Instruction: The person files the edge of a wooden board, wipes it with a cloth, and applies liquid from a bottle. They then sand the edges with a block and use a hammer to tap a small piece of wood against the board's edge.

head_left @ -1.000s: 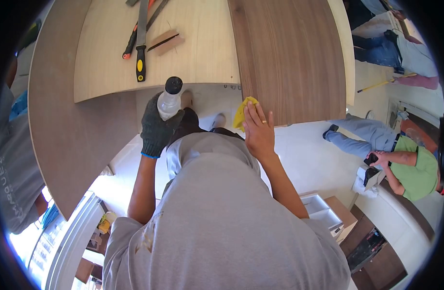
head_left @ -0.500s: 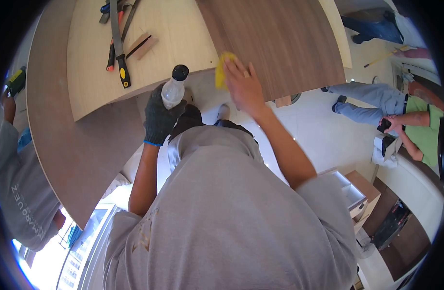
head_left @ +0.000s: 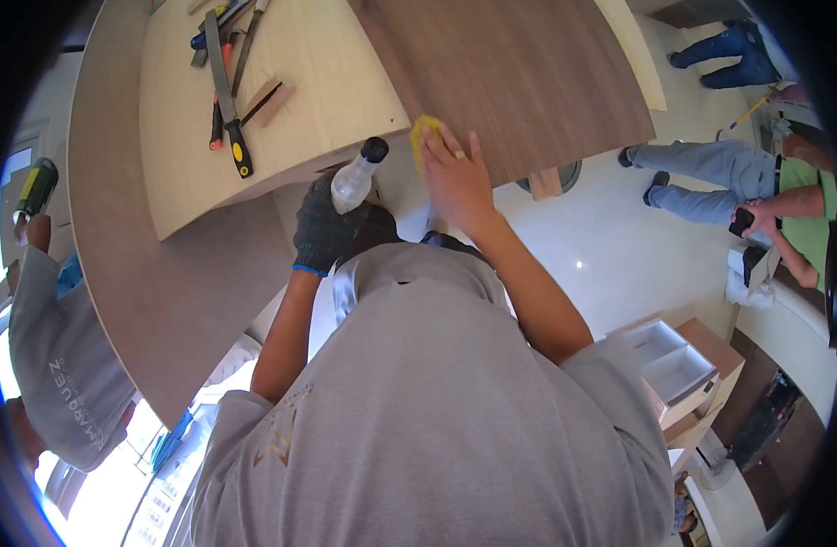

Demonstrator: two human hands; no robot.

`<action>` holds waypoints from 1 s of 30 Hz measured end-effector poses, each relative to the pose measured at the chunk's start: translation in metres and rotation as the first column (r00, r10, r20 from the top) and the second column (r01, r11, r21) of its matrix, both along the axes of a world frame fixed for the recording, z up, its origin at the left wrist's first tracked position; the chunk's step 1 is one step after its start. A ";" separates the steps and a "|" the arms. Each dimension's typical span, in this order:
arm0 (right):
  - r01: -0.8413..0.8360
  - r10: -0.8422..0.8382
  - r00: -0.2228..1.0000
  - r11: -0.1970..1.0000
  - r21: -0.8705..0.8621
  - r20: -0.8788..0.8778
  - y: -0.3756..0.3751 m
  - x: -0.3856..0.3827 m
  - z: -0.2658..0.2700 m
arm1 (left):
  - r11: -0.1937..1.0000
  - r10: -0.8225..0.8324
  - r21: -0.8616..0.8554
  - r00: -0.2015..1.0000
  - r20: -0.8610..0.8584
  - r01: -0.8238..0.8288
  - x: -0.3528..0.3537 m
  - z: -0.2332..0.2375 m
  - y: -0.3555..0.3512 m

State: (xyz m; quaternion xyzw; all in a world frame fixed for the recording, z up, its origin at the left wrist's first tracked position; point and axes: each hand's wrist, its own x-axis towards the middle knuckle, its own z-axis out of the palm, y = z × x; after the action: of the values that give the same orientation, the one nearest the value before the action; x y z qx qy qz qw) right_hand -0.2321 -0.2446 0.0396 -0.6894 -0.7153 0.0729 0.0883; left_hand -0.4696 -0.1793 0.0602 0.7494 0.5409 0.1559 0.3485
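My left hand (head_left: pixel 323 228), in a dark knitted work glove with a blue cuff, is wrapped round a clear plastic bottle (head_left: pixel 350 187). The bottle has a black cap, leans to the right and has something pale inside. My bare right hand (head_left: pixel 459 182) presses a yellow cloth (head_left: pixel 425 137) against the near edge of the dark wood-grain panel (head_left: pixel 510 82), with its fingers over the cloth. Left of that panel lies the pale wood board (head_left: pixel 300 100), its near edge just beyond the bottle.
A hand saw or long file with a black-and-yellow handle (head_left: pixel 240 157), other tools and a small wood block (head_left: pixel 273 105) lie on the pale board. A co-worker in grey (head_left: pixel 67 356) stands at left, holding a green tool (head_left: pixel 36 187). A person in green (head_left: pixel 801 219) is at right, near an open drawer (head_left: pixel 669 360).
The bottle in my left hand has shifted right and tilted more. My right hand with the cloth has moved slightly down and stays at the panel's edge. The whole view has shifted a little.
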 end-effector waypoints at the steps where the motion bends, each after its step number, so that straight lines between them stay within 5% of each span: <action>1: -0.011 0.012 1.000 1.000 -0.027 0.018 -0.012 0.002 0.001 | 1.000 0.005 0.016 1.000 -0.022 -0.004 0.000 0.005 0.003; 7: 0.007 -0.007 0.999 1.000 0.003 -0.047 -0.049 -0.001 0.005 | 0.995 0.044 0.096 0.990 -0.133 -0.031 -0.021 0.001 -0.007; 11: -0.019 0.019 1.000 0.985 0.172 0.002 0.061 0.007 -0.026 | 0.997 0.031 0.067 0.998 -0.058 -0.027 -0.014 -0.004 -0.010; 16: -0.025 0.026 1.000 0.994 0.104 -0.003 0.151 0.019 -0.020 | 0.996 0.092 -0.006 0.991 0.096 -0.092 0.006 0.013 -0.003; 25: -0.106 0.106 0.989 0.994 0.010 -0.101 -0.067 0.024 -0.001 | 0.993 0.093 0.069 0.996 0.003 -0.093 -0.032 0.013 -0.008; 30: 0.020 -0.020 1.000 0.999 0.046 0.009 -0.079 0.059 -0.006 | 0.996 0.004 0.090 0.992 -0.125 0.008 -0.036 0.005 -0.017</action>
State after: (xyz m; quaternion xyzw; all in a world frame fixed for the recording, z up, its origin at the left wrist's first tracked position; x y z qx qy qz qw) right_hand -0.1731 -0.3238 0.0335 -0.6946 -0.7103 0.0523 0.1017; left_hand -0.5054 -0.1961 0.0654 0.7732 0.5532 0.1327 0.2800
